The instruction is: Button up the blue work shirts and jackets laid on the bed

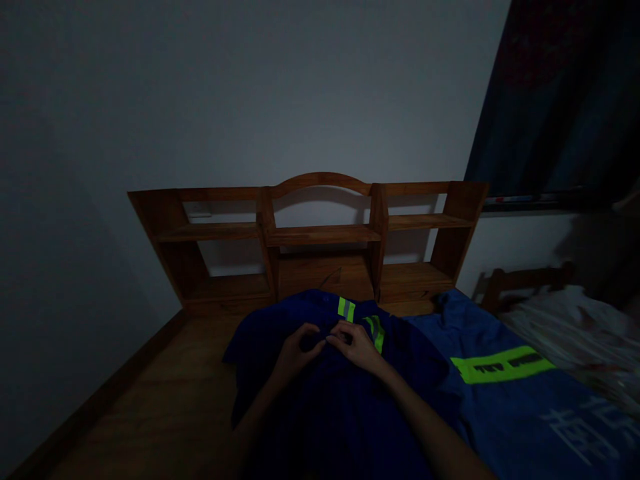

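A dark blue work jacket with yellow-green and grey reflective strips lies spread on a wooden surface. Over its middle, my left hand and my right hand meet almost fingertip to fingertip. Thumb and fingers of each hand are pinched together on the jacket's cloth, along what looks like its front opening. Dim light hides whether a button sits between the fingertips. To the right, apart from both hands, lies a lighter blue garment with a yellow-green band and pale printed characters.
A wooden shelf unit stands against the wall behind the jacket. Bare wooden boards run along the left, edged by a raised rail. At the far right are a pale crumpled plastic sheet or bag and a dark curtain.
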### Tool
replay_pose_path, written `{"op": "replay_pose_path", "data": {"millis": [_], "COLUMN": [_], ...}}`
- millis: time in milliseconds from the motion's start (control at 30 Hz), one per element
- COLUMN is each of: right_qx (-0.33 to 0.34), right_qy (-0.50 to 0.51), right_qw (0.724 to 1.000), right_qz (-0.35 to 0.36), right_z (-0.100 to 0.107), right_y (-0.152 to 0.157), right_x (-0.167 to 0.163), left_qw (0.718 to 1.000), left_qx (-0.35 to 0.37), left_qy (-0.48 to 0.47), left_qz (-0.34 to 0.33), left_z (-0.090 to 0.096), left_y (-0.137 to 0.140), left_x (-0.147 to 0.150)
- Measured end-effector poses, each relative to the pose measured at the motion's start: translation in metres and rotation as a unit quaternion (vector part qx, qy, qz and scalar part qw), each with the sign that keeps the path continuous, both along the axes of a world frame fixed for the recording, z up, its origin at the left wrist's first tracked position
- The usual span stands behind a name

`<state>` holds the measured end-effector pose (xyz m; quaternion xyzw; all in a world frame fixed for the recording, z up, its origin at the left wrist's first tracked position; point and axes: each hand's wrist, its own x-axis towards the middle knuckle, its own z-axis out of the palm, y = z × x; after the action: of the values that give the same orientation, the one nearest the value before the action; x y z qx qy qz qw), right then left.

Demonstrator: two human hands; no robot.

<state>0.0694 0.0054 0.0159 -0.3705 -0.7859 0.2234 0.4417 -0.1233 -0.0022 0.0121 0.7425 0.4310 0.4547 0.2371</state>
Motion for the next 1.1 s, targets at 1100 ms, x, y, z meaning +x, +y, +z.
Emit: {"op": "replay_pose_path", "data": {"millis": [1100], "right_qx": [-0.033], "right_qy": [-0.236], "right_qw": [0.933], "right_qz": [-0.269], "right_z": [0.000], "right_y": [-0.001], "right_x": [0.011], "left_qw": [0.976], "left_qx": [-0.039], "left_qy": [0.078], "left_qz": [0.200], "left_z": [-0.017], "left_y": [0.015], "left_x": [-0.006]}}
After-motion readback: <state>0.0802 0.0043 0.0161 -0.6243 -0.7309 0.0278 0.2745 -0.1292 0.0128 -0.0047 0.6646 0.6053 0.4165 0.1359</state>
